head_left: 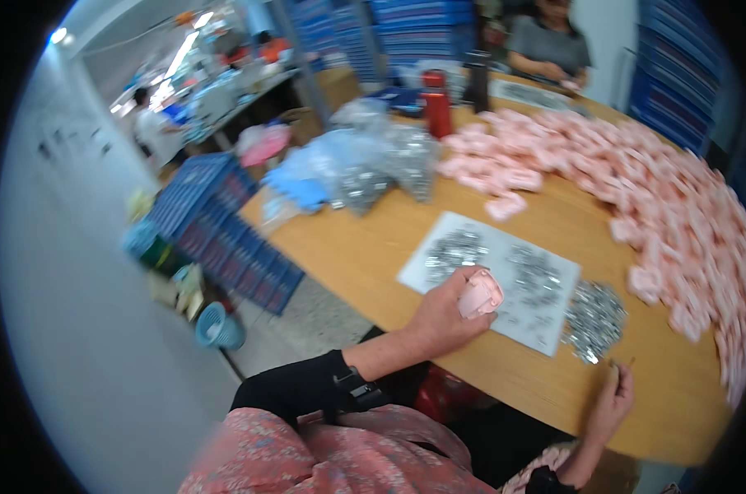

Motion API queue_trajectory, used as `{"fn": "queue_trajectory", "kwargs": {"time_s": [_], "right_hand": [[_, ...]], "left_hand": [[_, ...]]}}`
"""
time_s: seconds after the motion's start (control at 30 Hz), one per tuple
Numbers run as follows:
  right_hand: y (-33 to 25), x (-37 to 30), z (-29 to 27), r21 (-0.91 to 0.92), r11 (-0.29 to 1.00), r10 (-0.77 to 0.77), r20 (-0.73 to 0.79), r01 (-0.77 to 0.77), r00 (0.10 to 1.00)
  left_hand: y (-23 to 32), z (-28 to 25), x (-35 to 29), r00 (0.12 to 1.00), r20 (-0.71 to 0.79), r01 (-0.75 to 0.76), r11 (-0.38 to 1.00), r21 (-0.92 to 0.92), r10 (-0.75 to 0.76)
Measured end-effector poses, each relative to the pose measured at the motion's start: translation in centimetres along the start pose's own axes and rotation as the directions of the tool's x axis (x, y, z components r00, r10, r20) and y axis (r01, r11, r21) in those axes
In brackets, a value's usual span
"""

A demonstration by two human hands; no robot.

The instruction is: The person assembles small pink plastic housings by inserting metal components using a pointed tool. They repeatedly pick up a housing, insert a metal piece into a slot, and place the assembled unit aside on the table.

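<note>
My left hand [440, 319] is closed round a pale pink plastic shell [482, 294], held above the near edge of a white board [517, 328]. The shell's hollow side, with small moulded ribs, faces up. Two spread heaps of small shiny metal parts lie on the board, a left heap [457, 253] and a right heap [535, 276]. Over the table's near right edge, my right hand [610, 402] has its thumb and fingers pinched together. A thin dark tip shows at them, too small to name. A denser pile of metal parts [595, 321] lies just beyond that hand.
Pink plastic pieces [636, 181] cover the right and far side of the wooden table [365, 255]. Clear bags of metal parts [389, 169], a blue bag [303, 169] and a red bottle [435, 105] stand farther back. Another person [547, 45] sits across. Blue crates [225, 235] stand left.
</note>
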State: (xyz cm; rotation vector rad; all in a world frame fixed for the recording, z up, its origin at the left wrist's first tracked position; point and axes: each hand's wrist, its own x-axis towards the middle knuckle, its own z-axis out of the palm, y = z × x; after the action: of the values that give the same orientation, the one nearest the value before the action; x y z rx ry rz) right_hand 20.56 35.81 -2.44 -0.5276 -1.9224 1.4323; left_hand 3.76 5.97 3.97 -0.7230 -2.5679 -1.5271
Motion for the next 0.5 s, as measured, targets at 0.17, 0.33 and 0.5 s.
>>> {"fn": "queue_trajectory", "kwargs": {"time_s": [0.17, 0.33, 0.5], "right_hand": [[3.4, 1.0, -2.4, 0.023, 0.976, 0.214, 0.087, -0.217, 0.973], [4.0, 1.2, -1.5, -0.043, 0.998, -0.030, 0.111, 0.035, 0.993], [4.7, 1.3, -1.6, -0.093, 0.990, -0.096, 0.100, 0.106, 0.990]], "left_hand": [[-6.1, -3.0, -6.0, 0.960, -0.269, 0.067, 0.997, -0.035, -0.074], [-4.5, -2.5, -5.8, 0.950, -0.305, 0.070, 0.998, 0.003, -0.065], [-4.8, -2.7, -5.8, 0.938, -0.345, 0.047, 0.999, -0.006, -0.046]]}}
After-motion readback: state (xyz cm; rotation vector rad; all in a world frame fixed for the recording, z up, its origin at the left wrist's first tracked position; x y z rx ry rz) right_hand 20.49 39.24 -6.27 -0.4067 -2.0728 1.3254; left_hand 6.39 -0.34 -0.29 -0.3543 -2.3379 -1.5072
